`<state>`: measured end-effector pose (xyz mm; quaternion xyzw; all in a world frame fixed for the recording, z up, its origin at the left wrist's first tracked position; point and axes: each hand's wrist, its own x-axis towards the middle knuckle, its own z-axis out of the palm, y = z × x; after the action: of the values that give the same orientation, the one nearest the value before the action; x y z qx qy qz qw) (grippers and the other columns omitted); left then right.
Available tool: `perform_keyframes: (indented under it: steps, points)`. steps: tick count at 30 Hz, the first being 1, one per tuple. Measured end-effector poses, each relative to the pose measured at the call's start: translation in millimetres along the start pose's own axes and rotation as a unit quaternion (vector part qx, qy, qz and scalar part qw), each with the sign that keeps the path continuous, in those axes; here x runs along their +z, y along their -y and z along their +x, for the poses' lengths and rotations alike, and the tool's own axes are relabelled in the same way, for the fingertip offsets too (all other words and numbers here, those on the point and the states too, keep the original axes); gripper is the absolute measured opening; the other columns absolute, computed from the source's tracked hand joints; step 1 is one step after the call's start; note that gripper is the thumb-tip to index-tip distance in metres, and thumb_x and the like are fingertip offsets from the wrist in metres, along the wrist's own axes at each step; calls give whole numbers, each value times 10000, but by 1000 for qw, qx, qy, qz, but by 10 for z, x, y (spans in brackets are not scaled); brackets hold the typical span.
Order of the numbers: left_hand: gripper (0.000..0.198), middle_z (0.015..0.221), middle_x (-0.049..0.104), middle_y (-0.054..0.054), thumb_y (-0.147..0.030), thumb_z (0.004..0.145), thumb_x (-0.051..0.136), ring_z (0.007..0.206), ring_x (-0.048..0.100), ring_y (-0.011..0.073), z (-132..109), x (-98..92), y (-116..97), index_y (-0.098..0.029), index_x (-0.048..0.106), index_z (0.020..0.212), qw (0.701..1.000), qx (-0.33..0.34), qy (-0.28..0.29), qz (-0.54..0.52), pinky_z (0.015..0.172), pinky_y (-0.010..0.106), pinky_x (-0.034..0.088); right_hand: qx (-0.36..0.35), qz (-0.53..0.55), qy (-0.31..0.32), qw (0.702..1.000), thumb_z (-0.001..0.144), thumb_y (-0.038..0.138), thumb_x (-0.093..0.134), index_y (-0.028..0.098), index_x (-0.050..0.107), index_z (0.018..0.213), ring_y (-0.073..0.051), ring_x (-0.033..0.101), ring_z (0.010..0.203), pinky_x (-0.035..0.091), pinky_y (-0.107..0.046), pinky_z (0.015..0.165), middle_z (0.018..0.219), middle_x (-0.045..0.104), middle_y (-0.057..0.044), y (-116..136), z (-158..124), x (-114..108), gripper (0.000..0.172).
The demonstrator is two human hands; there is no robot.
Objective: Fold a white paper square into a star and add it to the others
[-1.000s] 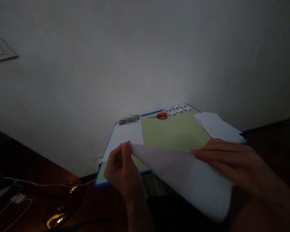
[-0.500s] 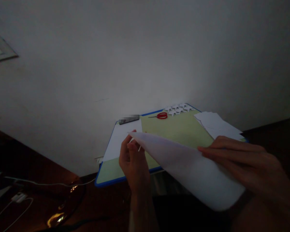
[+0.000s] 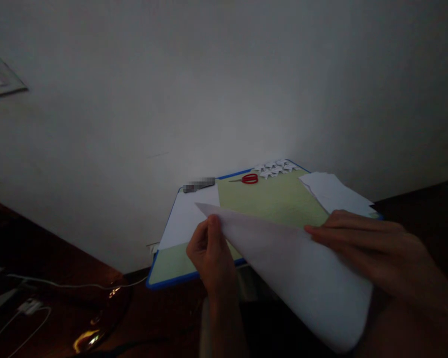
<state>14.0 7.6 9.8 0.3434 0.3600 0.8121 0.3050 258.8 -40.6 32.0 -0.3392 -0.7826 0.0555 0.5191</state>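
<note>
The head view looks down in dim light at a small tabletop [image 3: 276, 199] with a pale green surface and a blue rim, set against a light wall [image 3: 209, 89].

The person holds a white sheet of paper [image 3: 302, 268] folded over into a long pointed shape, raised above the near edge of the tabletop. Its narrow tip points left and away, and its broad, rounded end hangs toward the lower right.

The left hand [image 3: 211, 256] has its grip pressed together on the sheet close to the tip, thumb on top and fingers curled beneath, pinching the paper. The right hand [image 3: 373, 248] lies over the upper edge of the sheet with its fingers stretched out flat along the fold; its grip is spread rather than closed, pressing on the paper.

On the tabletop, another white sheet [image 3: 188, 216] lies at the left, partly hidden by the tip of the held paper. A stack of white sheets [image 3: 334, 194] lies at the right edge, just beyond the right hand. Red-handled scissors [image 3: 248, 178] lie at the far side, and beside them, in the far corner, a cluster of small white folded pieces [image 3: 276, 168]. White cables [image 3: 41, 288] run across the dark surface at the lower left.
</note>
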Motion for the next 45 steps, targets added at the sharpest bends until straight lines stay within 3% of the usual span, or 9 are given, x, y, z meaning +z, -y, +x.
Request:
perform_keyframes:
  steps: [8,18,25,29,33,40,45]
  points:
    - [426,575,475,-49,-488,857,829,544,369,83,-78,32,-8,-164,686,620,995,54,-56,60,496,205,334,-6,7,20,1000,988,230,669,343,845,1124,-171,771,757,615,-244,625,893,817,-14,-11,22,-7,249]
    - [383,605,607,-32,-523,842,845,559,497,102,-90,-1,-38,-176,761,705,987,60,-81,128,522,216,420,-5,17,42,999,978,215,671,353,840,1104,-168,780,774,623,-235,633,902,818,-6,4,49,-18,251]
    - [422,618,573,-35,-533,857,836,588,485,93,-50,-59,21,-165,722,684,991,68,-50,100,558,203,420,16,-3,1,1000,965,150,660,340,845,1106,-167,801,825,634,-219,648,966,839,-10,24,16,40,299]
    - [501,629,549,-33,-606,839,820,600,469,91,15,-66,29,-156,684,665,999,9,29,23,555,195,404,-5,-11,-35,999,967,164,669,382,842,1112,-166,797,794,651,-232,661,943,839,24,-15,-16,70,314]
    - [378,667,619,-20,-523,814,869,626,512,96,68,-99,70,-163,767,754,994,-41,102,5,581,196,433,1,-29,-55,998,949,120,678,429,815,1175,-170,800,825,659,-242,669,994,841,54,-67,-63,93,407]
    - [259,716,737,10,-419,803,896,654,616,117,49,-165,117,-173,818,775,996,6,69,52,631,217,505,-12,-38,-52,998,956,143,681,416,821,1167,-177,804,809,663,-250,673,987,845,50,-90,-59,88,372]
    - [283,643,690,-12,-409,807,889,603,584,107,-16,-120,74,-174,785,690,997,23,32,68,603,215,492,-17,-35,-50,998,953,129,668,414,827,1147,-172,803,799,656,-243,656,972,847,53,-95,-63,84,380]
